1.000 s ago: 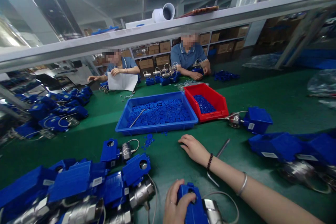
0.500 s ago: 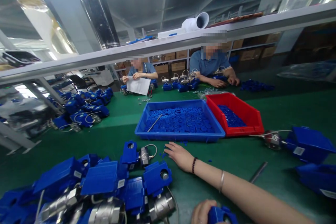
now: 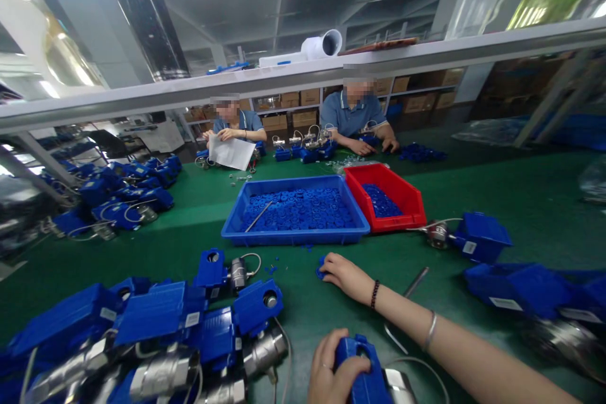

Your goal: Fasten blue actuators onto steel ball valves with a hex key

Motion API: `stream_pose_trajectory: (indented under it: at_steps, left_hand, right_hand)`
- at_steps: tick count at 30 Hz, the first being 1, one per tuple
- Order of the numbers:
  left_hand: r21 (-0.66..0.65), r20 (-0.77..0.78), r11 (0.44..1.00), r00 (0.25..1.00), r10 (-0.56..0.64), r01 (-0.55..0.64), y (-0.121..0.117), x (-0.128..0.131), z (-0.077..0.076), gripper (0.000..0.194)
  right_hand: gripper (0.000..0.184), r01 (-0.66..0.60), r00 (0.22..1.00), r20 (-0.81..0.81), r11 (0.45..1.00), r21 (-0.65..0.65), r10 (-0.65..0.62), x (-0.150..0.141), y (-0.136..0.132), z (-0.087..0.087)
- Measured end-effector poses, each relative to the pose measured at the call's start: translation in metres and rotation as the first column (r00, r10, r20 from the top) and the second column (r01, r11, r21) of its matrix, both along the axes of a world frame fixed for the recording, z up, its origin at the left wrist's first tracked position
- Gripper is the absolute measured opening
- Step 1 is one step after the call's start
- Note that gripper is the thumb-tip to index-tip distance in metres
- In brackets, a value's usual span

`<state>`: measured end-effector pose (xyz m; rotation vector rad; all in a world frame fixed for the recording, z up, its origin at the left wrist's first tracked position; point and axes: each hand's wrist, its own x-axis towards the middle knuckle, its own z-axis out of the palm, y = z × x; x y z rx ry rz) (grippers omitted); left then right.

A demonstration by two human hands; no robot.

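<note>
At the bottom centre my left hand (image 3: 327, 367) is wrapped round a blue valve actuator (image 3: 362, 371), a box with a metal ball valve and a pale cable on its right. My right hand (image 3: 346, 276), with a beaded bracelet on the wrist, is closed by its fingertips on a small round blue plastic piece (image 3: 320, 268) at the green tabletop. That piece is partly hidden by the fingers. Just beyond it stands a blue tray (image 3: 293, 238) full of small blue plastic parts, with a thin metal rod (image 3: 258, 217) lying on them.
A red bin (image 3: 396, 223) with blue parts adjoins the tray. Blue valve actuators (image 3: 151, 312) are piled at left; others (image 3: 483, 238) lie at right. A metal bar (image 3: 416, 281) lies beside my right forearm. Two people work across the table (image 3: 199, 202), under a shelf rail (image 3: 265, 79).
My right hand has moved right, away from the small blue scraps, and now holds the round piece. My left hand and the actuator have come further into view. The camera has turned right.
</note>
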<state>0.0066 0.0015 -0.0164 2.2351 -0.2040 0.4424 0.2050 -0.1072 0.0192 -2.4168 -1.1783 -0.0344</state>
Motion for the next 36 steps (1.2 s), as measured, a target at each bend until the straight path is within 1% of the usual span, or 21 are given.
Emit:
stream_pose_trajectory:
  at_steps: [2,3,4,6,10,11,13,14,16,18,20,21,22,23,26,28,30,32,34,36]
  left_hand:
    - [-0.028,0.066,0.999,0.997,-0.036,0.038,0.000,-0.003,0.000,0.039]
    - [-0.031,0.078,0.999,0.996,-0.041,0.044,0.000,-0.004,0.000,0.048]
    - [-0.026,0.077,0.999,0.996,-0.038,0.040,-0.001,-0.006,0.000,0.052]
    - [-0.004,0.067,1.000,0.998,-0.016,0.016,-0.005,-0.008,0.002,0.050]
    - [0.030,0.085,0.997,0.994,0.063,-0.066,-0.014,-0.015,0.007,0.041]
    - [0.034,0.091,0.996,0.992,0.083,-0.087,-0.017,-0.018,0.008,0.040]
    - [0.035,0.114,0.991,0.985,0.126,-0.131,-0.022,-0.022,0.009,0.042]
    - [0.031,0.128,0.988,0.981,0.146,-0.151,-0.024,-0.024,0.009,0.045]
    - [0.013,0.146,0.983,0.972,0.182,-0.186,-0.027,-0.028,0.008,0.055]
    - [-0.009,0.137,0.978,0.969,0.207,-0.208,-0.029,-0.030,0.007,0.063]
    - [-0.018,0.115,0.974,0.967,0.228,-0.227,-0.031,-0.032,0.007,0.066]
    - [-0.016,0.110,0.973,0.966,0.233,-0.232,-0.032,-0.032,0.008,0.066]
    - [-0.009,0.113,0.972,0.966,0.234,-0.234,-0.032,-0.033,0.010,0.065]
    - [-0.002,0.121,0.973,0.965,0.231,-0.232,-0.032,-0.033,0.011,0.064]
    - [0.034,0.158,0.979,0.969,0.192,-0.200,-0.026,-0.031,0.011,0.062]
    - [0.112,0.199,0.986,0.975,0.099,-0.123,-0.016,-0.027,0.007,0.061]
    - [0.236,0.229,0.972,0.972,-0.056,0.000,-0.004,-0.021,0.001,0.063]
    - [0.343,0.210,0.935,0.962,-0.174,0.094,0.009,-0.013,-0.003,0.066]
    - [0.410,0.177,0.903,0.960,-0.219,0.130,0.019,-0.007,-0.005,0.066]
    - [0.467,0.180,0.874,0.953,-0.242,0.134,0.026,-0.004,-0.004,0.063]
  right_hand:
    - [0.013,0.008,1.000,-0.013,1.000,-0.005,-0.008,0.000,0.001,0.004]
    - [0.016,0.010,1.000,-0.022,1.000,-0.008,-0.010,-0.001,0.002,0.006]
    - [0.019,0.012,0.999,-0.034,1.000,-0.011,-0.012,-0.002,0.004,0.008]
    - [0.020,0.014,0.998,-0.065,1.000,-0.020,-0.015,-0.006,0.009,0.010]
    - [0.010,0.048,0.990,-0.130,0.999,0.007,-0.047,-0.016,0.016,0.014]
    - [0.014,0.065,0.987,-0.151,0.997,0.030,-0.060,-0.018,0.015,0.017]
    - [0.023,0.102,0.974,-0.211,0.990,0.094,-0.081,-0.026,0.006,0.025]
    - [0.024,0.120,0.964,-0.252,0.984,0.132,-0.083,-0.032,-0.002,0.030]
    - [0.021,0.141,0.940,-0.335,0.969,0.204,-0.066,-0.048,-0.022,0.040]
    - [0.018,0.145,0.898,-0.439,0.948,0.283,-0.006,-0.072,-0.042,0.048]
    - [0.015,0.162,0.827,-0.557,0.918,0.362,0.073,-0.097,-0.057,0.050]
    - [0.014,0.193,0.790,-0.606,0.898,0.395,0.097,-0.109,-0.061,0.049]
    - [0.014,0.233,0.760,-0.641,0.876,0.422,0.107,-0.119,-0.064,0.047]
    - [0.013,0.278,0.749,-0.655,0.851,0.446,0.099,-0.127,-0.064,0.045]
    - [0.009,0.362,0.791,-0.611,0.771,0.525,0.045,-0.136,-0.059,0.038]
    - [0.005,0.357,0.819,-0.573,0.749,0.558,0.036,-0.135,-0.055,0.035]
    - [0.004,0.319,0.862,-0.506,0.764,0.561,0.012,-0.135,-0.053,0.033]
    - [0.013,0.244,0.932,-0.361,0.805,0.540,-0.039,-0.141,-0.051,0.033]
    - [0.020,0.184,0.976,-0.196,0.846,0.501,-0.097,-0.149,-0.050,0.033]
    - [0.023,0.145,0.988,-0.121,0.866,0.478,-0.099,-0.154,-0.052,0.035]
